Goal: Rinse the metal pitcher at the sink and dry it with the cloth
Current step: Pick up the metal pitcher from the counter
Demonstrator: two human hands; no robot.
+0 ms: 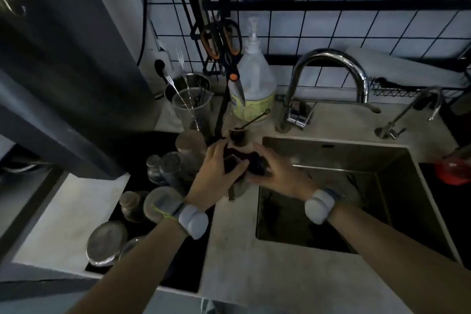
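Drying looks underway, rinse likely done: left hand (216, 166) and right hand (270, 168) both curled around dark purple cloth (251, 163) wrapping small metal pitcher (238, 187), on counter beside steel sink (331, 150).

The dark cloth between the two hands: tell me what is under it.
Below the dark cloth a metal pitcher shows only as a strip of wall. The left hand and right hand press the cloth around it; its rim and inside are covered.
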